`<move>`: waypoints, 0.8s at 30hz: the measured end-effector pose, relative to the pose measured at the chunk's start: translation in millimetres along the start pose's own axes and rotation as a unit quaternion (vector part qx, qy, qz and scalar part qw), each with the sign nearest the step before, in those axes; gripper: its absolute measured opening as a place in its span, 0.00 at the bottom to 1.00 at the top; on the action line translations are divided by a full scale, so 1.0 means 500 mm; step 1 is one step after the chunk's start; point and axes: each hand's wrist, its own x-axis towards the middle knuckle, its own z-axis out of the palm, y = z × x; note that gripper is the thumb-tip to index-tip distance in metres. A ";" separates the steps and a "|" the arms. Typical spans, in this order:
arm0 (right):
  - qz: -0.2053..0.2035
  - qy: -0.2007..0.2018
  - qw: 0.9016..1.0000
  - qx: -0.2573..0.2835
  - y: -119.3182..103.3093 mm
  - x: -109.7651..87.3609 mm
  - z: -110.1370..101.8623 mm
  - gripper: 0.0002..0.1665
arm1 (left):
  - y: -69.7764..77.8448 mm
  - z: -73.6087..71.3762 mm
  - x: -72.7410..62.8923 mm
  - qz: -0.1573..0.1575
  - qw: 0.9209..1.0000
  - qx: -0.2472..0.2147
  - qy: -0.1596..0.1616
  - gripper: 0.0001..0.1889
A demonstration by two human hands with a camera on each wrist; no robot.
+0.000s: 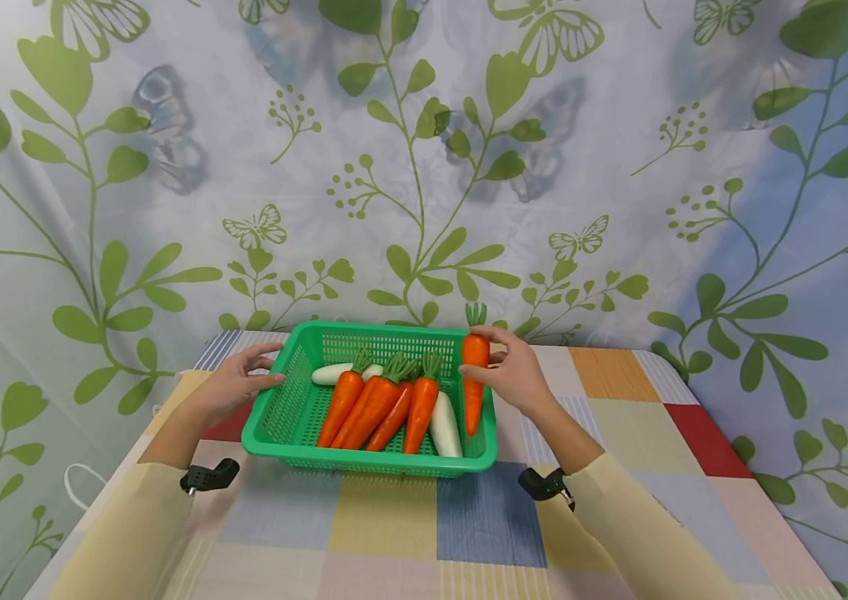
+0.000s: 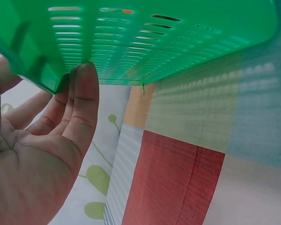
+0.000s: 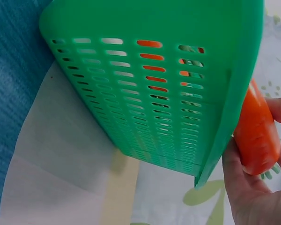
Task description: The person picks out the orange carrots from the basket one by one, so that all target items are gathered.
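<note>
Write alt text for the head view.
A right hand holds a carrot at the right end of a green basket containing more carrots and white pieces. The left hand is at the opposite end, above a patchwork-patterned tablecloth.

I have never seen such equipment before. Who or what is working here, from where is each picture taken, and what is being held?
There is no machine here: a person works with a bare left hand and right hand. The wide picture comes from a camera on the head, looking forward and down. The other two come from cameras worn on the left and right wrists, seeing each hand closely; the black devices at the wrists are probably these cameras.

On the table, covered with coloured squares, stands a green basket. Inside lie several carrots and white vegetables. The right hand holds another carrot at the basket's right end, leafy end up. The left hand touches the basket's left end.
</note>
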 end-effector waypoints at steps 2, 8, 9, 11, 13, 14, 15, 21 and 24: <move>0.008 0.003 1.000 0.020 -0.003 -0.003 -0.003 0.38 | 0.000 -0.001 -0.001 -0.003 1.000 -0.006 -0.001 0.40; 0.022 0.011 0.996 0.091 -0.004 -0.015 -0.019 0.39 | -0.005 -0.008 -0.007 -0.002 0.998 -0.052 -0.019 0.40; 0.022 0.013 0.995 0.100 -0.002 -0.017 -0.023 0.40 | -0.007 -0.009 -0.007 -0.003 0.998 -0.058 -0.021 0.40; 0.027 0.021 0.992 0.119 0.002 -0.019 -0.032 0.40 | -0.010 -0.011 -0.010 -0.005 0.997 -0.071 -0.024 0.40; 0.034 0.033 0.990 0.133 0.007 -0.021 -0.041 0.40 | -0.012 -0.012 -0.012 -0.010 0.997 -0.077 -0.025 0.41; 0.040 0.039 0.988 0.143 0.011 -0.022 -0.045 0.40 | -0.013 -0.013 -0.012 -0.013 0.996 -0.081 -0.024 0.41; 0.045 0.044 0.987 0.151 0.014 -0.023 -0.049 0.40 | -0.013 -0.013 -0.013 -0.016 0.996 -0.084 -0.023 0.41; 0.064 0.048 0.980 0.180 0.038 -0.033 -0.072 0.42 | -0.015 -0.018 -0.022 -0.037 0.994 -0.102 -0.030 0.41; 0.061 0.037 0.979 0.190 0.048 -0.039 -0.081 0.41 | -0.014 -0.018 -0.026 -0.040 0.992 -0.115 -0.036 0.41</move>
